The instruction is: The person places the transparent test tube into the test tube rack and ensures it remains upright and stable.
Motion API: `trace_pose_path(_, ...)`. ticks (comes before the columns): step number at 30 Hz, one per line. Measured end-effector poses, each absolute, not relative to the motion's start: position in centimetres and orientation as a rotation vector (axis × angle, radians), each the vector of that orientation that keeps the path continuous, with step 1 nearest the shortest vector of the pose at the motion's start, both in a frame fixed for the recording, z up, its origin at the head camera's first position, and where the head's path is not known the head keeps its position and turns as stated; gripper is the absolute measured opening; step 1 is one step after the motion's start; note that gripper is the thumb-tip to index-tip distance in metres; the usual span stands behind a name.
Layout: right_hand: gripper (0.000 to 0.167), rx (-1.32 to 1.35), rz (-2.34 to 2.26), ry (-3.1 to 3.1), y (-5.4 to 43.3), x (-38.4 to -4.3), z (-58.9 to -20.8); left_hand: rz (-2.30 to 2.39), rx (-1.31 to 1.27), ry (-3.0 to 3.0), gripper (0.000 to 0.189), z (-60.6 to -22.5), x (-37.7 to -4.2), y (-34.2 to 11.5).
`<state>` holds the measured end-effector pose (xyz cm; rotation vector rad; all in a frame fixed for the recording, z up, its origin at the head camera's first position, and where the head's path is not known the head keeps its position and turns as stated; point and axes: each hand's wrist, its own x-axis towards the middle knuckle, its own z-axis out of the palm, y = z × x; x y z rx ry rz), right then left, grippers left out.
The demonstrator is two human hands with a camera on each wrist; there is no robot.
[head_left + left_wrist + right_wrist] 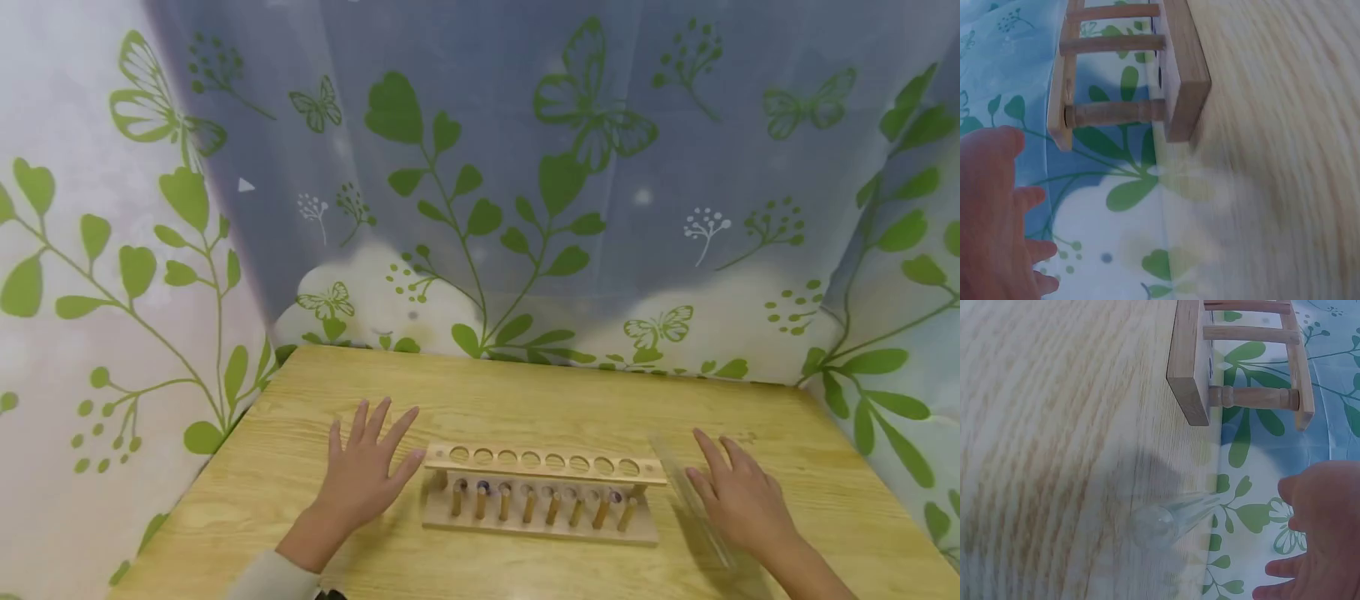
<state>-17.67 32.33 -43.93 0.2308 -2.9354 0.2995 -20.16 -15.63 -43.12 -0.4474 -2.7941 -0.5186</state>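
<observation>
A wooden test tube rack (540, 533) stands on the table, with a row of round holes along its top bar and several upright pegs on its base. To its left my left hand (363, 475) is held with spread, straight fingers, the thumb pointing toward the rack's end. A clear glass test tube (708, 525) lies on the table right of the rack; its rounded end is nearest the camera in the right wrist view. Just beyond the tube, my right hand (750, 504) has its fingers loosely extended and holds nothing. Both hands appear raised beside the rack in the wrist views.
The wooden table (360, 375) has light wood grain. A patterned cloth (480, 208) with green leaves and butterflies hangs behind it and along both sides.
</observation>
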Motion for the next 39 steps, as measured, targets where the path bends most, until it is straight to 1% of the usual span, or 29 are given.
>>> trace_pose_path(9, 0.062, 0.283, 0.326, -2.926, 32.0, -19.1, -43.3, -0.562, -0.519, -2.693, 0.056, -42.6, -20.4, -13.4)
trace_pose_path(16, 0.066, 0.237, 0.387, -2.985, 31.9, -18.6, -43.7, -0.604, -0.605, -2.69, 0.056, -42.7, -19.6, -11.9)
trace_pose_path(21, 0.067, 0.203, 0.432, -2.987, 31.9, -18.8, -43.4, -0.589, -0.647, -2.689, 0.056, -42.9, -19.7, -11.0)
trace_pose_path(39, 0.069, 0.174, 0.502, -3.033, 31.4, -18.9, -43.8, -0.537, -0.722, -2.726, 0.055, -44.0, -19.6, -10.6)
